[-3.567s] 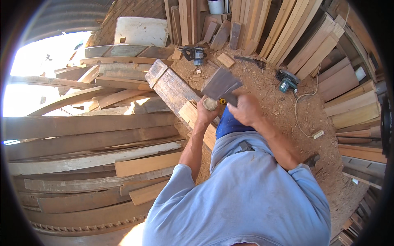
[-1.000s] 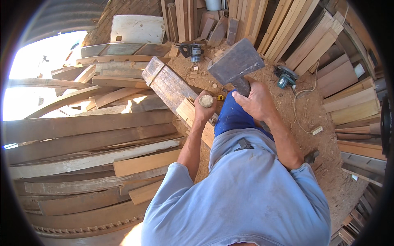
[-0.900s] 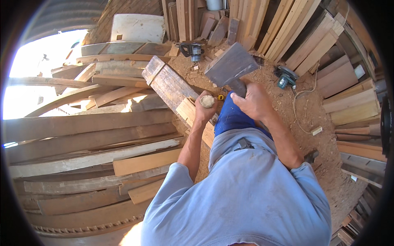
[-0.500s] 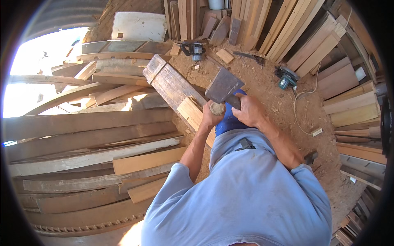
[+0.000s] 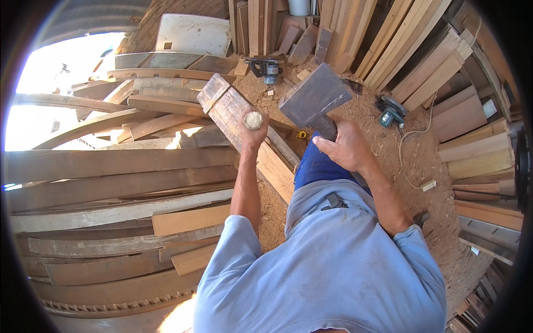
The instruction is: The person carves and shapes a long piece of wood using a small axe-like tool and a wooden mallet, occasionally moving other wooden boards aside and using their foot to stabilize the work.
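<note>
My left hand (image 5: 251,136) is closed in a fist around an upright chisel (image 5: 254,120); only the round, pale butt of its handle shows, and the blade is hidden below. Under that fist, a pale board (image 5: 276,173) lies along a worn, thick wooden beam (image 5: 226,101). In my right hand (image 5: 351,146) is the short handle of a mallet (image 5: 316,95) with a big, dark, blocky wooden head. The mallet head is raised to the right of the chisel, apart from it. My blue-clothed leg is beside the board.
Stacked planks (image 5: 116,166) fill the left side. On the sawdust-covered ground sit a power tool (image 5: 270,71), a circular saw (image 5: 390,111) with a cord (image 5: 402,158), and a yellow tape measure (image 5: 301,135). Upright boards (image 5: 402,41) lean along the back and right.
My left hand has moved left and farther along the beam with the chisel. The mallet has risen and shifted right, away from the chisel. The tape measure has come into sight.
</note>
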